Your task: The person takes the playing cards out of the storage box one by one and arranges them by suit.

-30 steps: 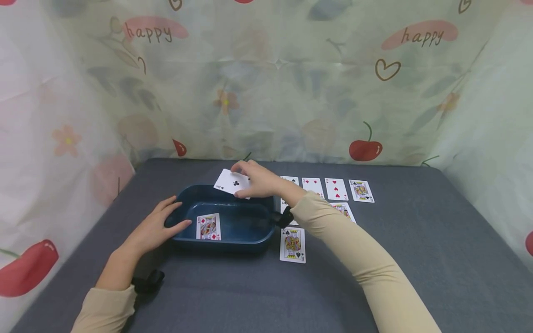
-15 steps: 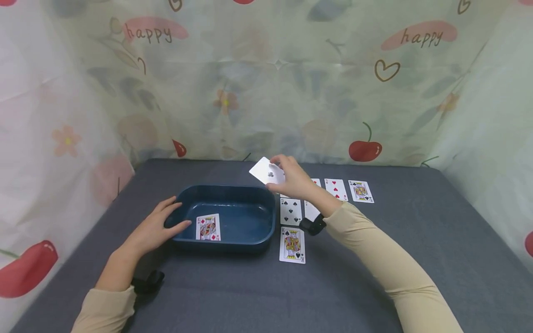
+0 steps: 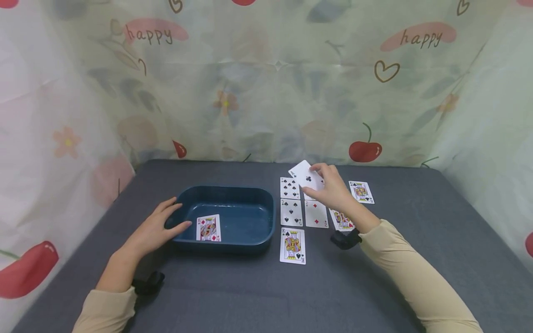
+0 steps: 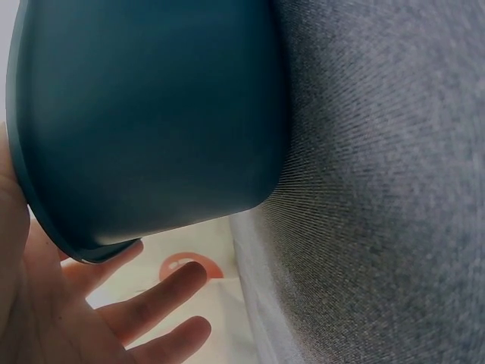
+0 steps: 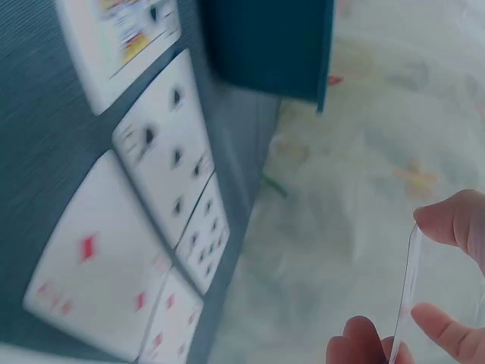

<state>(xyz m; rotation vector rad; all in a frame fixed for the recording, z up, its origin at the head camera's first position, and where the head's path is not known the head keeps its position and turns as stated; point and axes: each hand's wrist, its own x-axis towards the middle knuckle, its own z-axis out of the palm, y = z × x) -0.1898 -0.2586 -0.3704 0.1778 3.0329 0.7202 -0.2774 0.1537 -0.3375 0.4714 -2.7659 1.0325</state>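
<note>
My right hand [image 3: 331, 188] pinches a white club playing card [image 3: 306, 175] by its right end, above the back row of laid-out cards. In the right wrist view the held card [image 5: 408, 292] appears nearly edge-on between thumb and fingers. My left hand [image 3: 153, 227] rests at the left end of a dark blue tray [image 3: 225, 246], thumb and fingers spread about its rim; the left wrist view shows outstretched fingers beside the tray wall [image 4: 151, 121]. A red face card [image 3: 208, 228] lies inside the tray. Fingers and held card largely cover the back row's middle cards.
Face-up cards lie right of the tray: a seven of spades [image 3: 289, 188], five of spades [image 3: 291, 212], king of spades [image 3: 293, 245], two of diamonds [image 3: 316, 214], red face card [image 3: 342, 222] and black face card [image 3: 361, 192]. A printed curtain [image 3: 270, 115] hangs behind the grey cloth-covered table [image 3: 233, 291].
My right hand has carried the club card rightward from above the tray to over the back row of cards. The left hand stays at the tray.
</note>
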